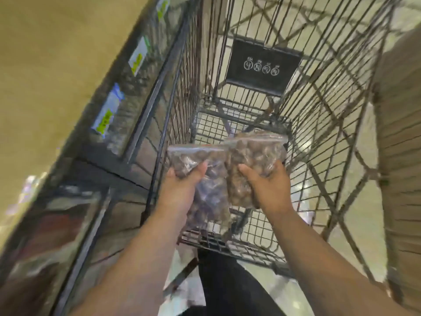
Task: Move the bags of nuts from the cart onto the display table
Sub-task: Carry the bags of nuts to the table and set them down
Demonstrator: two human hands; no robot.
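Observation:
I look down into a wire shopping cart (319,124). My left hand (182,188) grips a clear zip bag of dark nuts (211,190) from its left side. My right hand (268,188) grips a second clear zip bag of lighter brown nuts (252,156) from its right side. Both bags are held upright, side by side and touching, above the cart's basket floor (214,128). The display table is blurred at the left; bags with labels (107,115) lie along it.
The cart's folded child-seat flap (262,65) with warning icons is at the far end. A brown cardboard surface (45,65) fills the upper left. A stack of tan crates (401,156) stands right of the cart. My dark trousers (227,288) show below.

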